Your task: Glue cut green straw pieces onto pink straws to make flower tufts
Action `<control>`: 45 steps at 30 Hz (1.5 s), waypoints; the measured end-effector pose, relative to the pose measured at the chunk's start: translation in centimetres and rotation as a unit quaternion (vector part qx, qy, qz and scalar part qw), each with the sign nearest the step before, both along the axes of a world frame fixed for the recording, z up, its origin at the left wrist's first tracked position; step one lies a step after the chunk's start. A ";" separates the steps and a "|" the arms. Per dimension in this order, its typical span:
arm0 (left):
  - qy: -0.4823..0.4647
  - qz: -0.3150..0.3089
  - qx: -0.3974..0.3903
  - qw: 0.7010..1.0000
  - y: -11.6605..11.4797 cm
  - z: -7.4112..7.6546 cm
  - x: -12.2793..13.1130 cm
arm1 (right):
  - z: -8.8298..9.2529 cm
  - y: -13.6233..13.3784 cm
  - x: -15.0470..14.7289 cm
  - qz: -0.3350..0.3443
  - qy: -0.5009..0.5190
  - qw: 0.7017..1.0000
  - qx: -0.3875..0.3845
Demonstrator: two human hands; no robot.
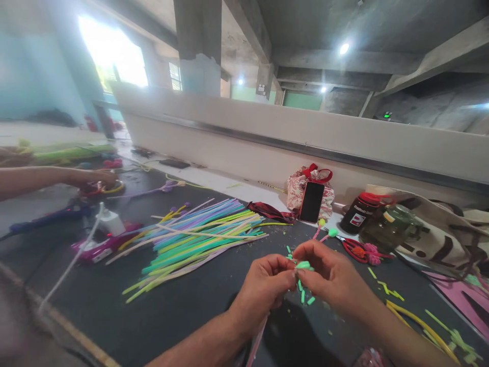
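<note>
My left hand [263,280] and my right hand [328,272] meet fingertip to fingertip over the dark table. Pinched between them is a small mint-green pipe-cleaner bud [304,265]. A pale pink stem [256,342] runs down below my left hand; its link to the bud is hidden by the fingers. Short green cut pieces [303,296] lie under and around my hands. Just beyond my right hand are a finished-looking green-tipped pink stem [332,233] and red-handled pliers or scissors [353,250], partly covered by a pink and orange fuzzy piece [370,253].
Many pastel pipe cleaners [202,237] lie spread to the left. Behind stand a phone [311,202], a patterned pouch [296,188], a black bottle [359,213] and a canvas bag [439,237]. A purple power strip [103,244] with a white plug and another person's hand [101,181] are at left.
</note>
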State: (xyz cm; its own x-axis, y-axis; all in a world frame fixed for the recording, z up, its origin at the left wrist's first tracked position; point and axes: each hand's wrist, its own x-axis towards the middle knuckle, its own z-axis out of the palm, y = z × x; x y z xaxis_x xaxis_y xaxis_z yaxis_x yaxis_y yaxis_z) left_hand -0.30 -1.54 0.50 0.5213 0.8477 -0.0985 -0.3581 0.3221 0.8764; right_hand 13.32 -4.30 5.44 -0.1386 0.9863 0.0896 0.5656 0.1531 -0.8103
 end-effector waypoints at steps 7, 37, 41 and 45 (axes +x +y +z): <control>0.024 -0.017 0.025 0.999 0.1 -0.1 0.0 | -0.1 0.2 0.2 0.004 -0.039 0.999 0.025; 0.090 -0.063 -0.014 0.994 0.4 -0.1 0.1 | -1.1 0.8 1.4 -0.038 0.016 0.997 -0.069; 0.089 -0.051 0.000 0.995 0.2 0.0 0.2 | -1.1 0.8 1.2 -0.031 -0.015 0.998 -0.056; 0.100 -0.032 0.011 0.994 0.1 0.0 0.3 | -1.0 1.0 1.1 -0.022 -0.049 0.998 -0.041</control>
